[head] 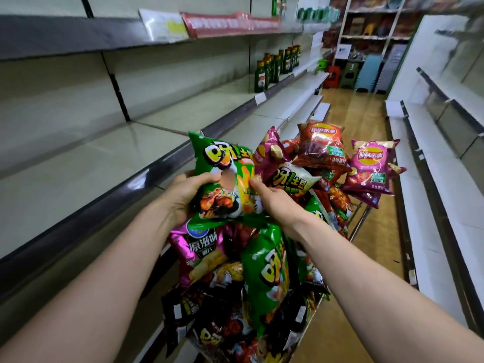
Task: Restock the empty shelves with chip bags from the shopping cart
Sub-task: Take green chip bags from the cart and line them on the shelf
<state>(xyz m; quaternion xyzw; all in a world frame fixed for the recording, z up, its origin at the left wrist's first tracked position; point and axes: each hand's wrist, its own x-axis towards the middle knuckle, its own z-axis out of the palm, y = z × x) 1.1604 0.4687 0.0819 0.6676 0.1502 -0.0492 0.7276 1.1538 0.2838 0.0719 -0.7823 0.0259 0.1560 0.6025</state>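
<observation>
Fingers [207,176] on my left hand [183,195] curl round the green chip bag [222,163], right hand [275,203] pinches its other edge, just above the heaped shopping cart [360,222]. Mid-pick, I reckon; next it needs swinging left onto the bare shelf [91,166], standing upright.

Green chip bag [222,176], yellow lettering; magenta bag [372,169]; red bag [320,146]; bottles [275,66] seemingly green.

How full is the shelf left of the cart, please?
Empty: the shelf shows bare boards; the green chip bag is not on it yet.
</observation>
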